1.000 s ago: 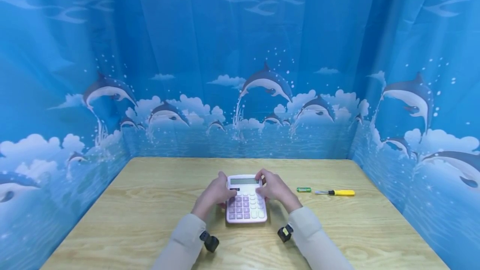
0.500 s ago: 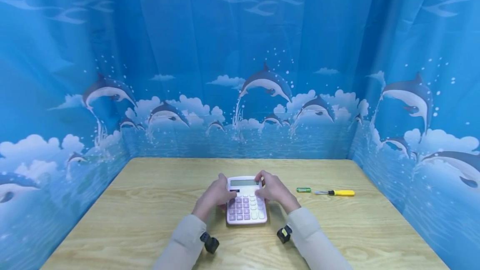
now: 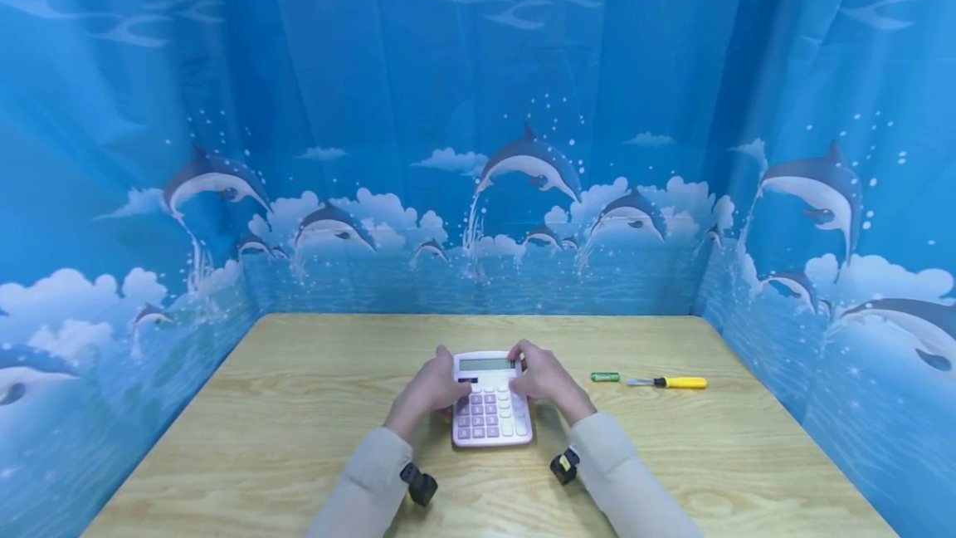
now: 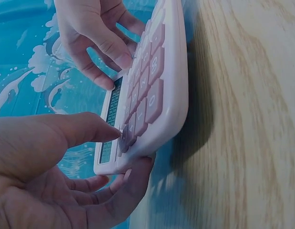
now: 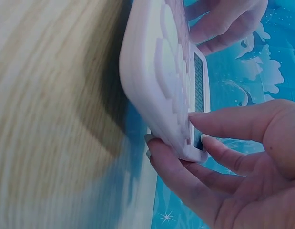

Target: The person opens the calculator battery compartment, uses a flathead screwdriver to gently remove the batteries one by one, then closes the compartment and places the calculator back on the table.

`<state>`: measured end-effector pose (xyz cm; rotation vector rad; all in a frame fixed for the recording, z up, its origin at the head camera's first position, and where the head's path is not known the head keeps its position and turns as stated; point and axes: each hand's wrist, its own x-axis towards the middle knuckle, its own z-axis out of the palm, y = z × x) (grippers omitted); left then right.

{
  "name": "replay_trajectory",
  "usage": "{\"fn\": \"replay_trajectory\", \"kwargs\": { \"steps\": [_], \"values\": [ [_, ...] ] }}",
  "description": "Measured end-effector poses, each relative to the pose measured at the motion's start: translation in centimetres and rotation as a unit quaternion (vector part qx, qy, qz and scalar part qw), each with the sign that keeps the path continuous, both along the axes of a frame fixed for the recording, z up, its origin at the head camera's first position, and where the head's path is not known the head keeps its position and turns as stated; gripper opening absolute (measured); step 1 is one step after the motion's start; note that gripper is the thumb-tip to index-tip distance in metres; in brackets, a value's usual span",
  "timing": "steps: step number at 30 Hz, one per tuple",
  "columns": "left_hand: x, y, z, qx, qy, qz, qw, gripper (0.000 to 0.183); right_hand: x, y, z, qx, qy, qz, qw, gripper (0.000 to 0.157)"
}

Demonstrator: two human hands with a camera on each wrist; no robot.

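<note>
A pink and white calculator point(image 3: 493, 405) with lilac keys is held between both hands, its display point(image 3: 484, 364) at the far end. My left hand point(image 3: 431, 387) grips its left edge, thumb on the keys and fingers curled underneath, as the left wrist view shows. On the opposite edge my right hand point(image 3: 547, 374) pinches the calculator, thumb by the keys, index fingertip at the display corner, other fingers below. In both wrist views the calculator point(image 5: 157, 71) is raised over the wooden table, casting a shadow. Its underside is hidden.
To the right of the hands, a green battery point(image 3: 605, 377) lies on the wooden table point(image 3: 299, 422). Beside it is a screwdriver point(image 3: 675, 383) with a yellow handle, its shaft toward the battery. A blue dolphin-print curtain point(image 3: 478, 148) surrounds the table's back and sides.
The calculator's near edge has shifted very slightly in the head view. Both hands keep the same hold, and the battery and screwdriver stay in place.
</note>
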<state>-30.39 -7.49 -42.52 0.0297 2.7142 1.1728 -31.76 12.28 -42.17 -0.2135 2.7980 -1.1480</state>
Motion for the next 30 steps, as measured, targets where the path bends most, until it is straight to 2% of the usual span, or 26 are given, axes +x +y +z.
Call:
{"fn": "replay_trajectory", "kwargs": {
  "steps": [6, 10, 19, 30],
  "values": [
    [-0.01, -0.05, 0.02, 0.009, 0.018, -0.005, 0.9998, 0.08, -0.04, -0.1, -0.16, -0.003, -0.003, -0.009, 1.0, 0.045],
    [0.03, -0.06, 0.04, 0.017, 0.018, -0.001, 0.9997, 0.069, -0.03, -0.12, -0.41, -0.003, 0.002, -0.01, 1.0, 0.046],
    [-0.15, 0.06, -0.17, 0.009, 0.006, 0.019, 0.9997, 0.067, 0.07, -0.38, -0.6, -0.008, 0.001, -0.015, 1.0, 0.046],
    [-0.37, 0.13, -0.5, -0.015, 0.017, 0.021, 0.9995, 0.064, -0.09, -0.36, -0.84, -0.004, 0.007, -0.018, 1.0, 0.045]
  ]
}}
